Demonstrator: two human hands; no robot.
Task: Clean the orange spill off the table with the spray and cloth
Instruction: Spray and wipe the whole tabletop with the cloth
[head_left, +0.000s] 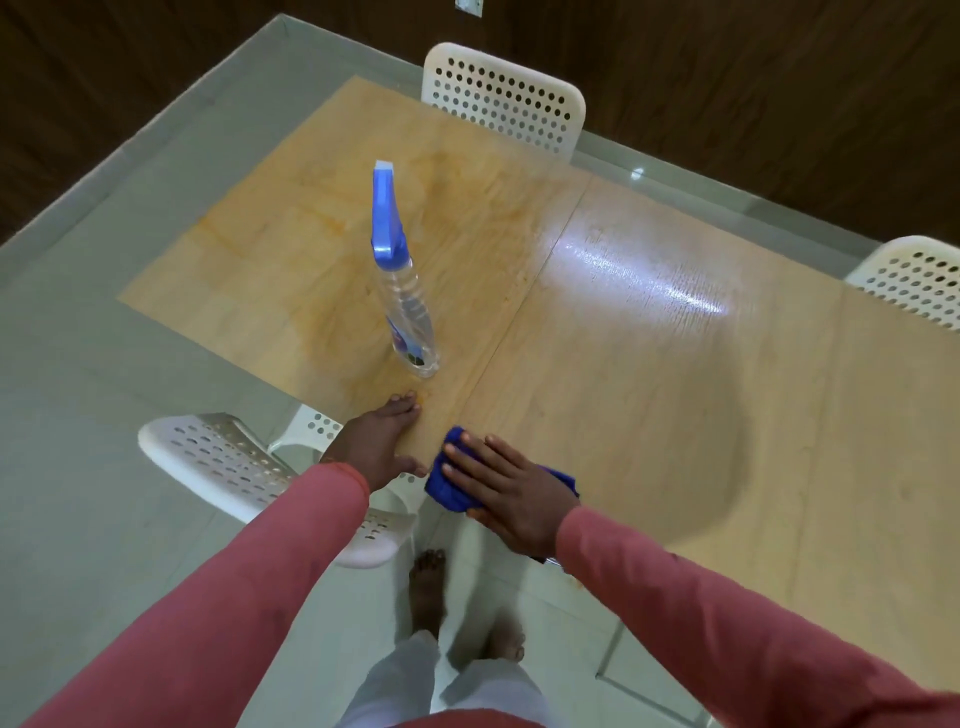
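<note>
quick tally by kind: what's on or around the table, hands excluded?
Spray bottle: 1, upright on the table
Blue cloth: 1, under the right hand
White perforated chairs: 3 ()
Table: 1
Total: 6

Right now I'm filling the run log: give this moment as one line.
stage: wiping | right hand: pressing blue cloth flat on table | left hand: open on table edge | spray bottle: upright, untouched | orange spill: remaining
</note>
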